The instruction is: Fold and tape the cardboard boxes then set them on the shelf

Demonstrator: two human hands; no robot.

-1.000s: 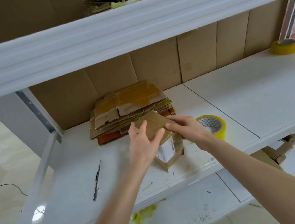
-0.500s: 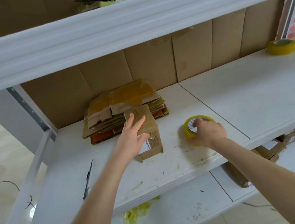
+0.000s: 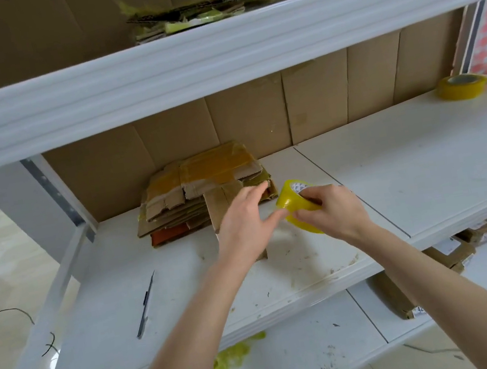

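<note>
A yellow tape roll was gripped by the right hand above the shelf; the left hand, fingers loose, touched its edge over the box.

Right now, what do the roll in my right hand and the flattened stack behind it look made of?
Tape roll: glossy yellow translucent plastic film, likely on a white printed core. Flattened stack: brown corrugated cardboard, matte with torn edges, and shiny yellowish tape patches on top.

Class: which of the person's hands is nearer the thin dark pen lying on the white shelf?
Left. The left hand hovers right of the thin dark pen; the right hand is farther right.
</note>
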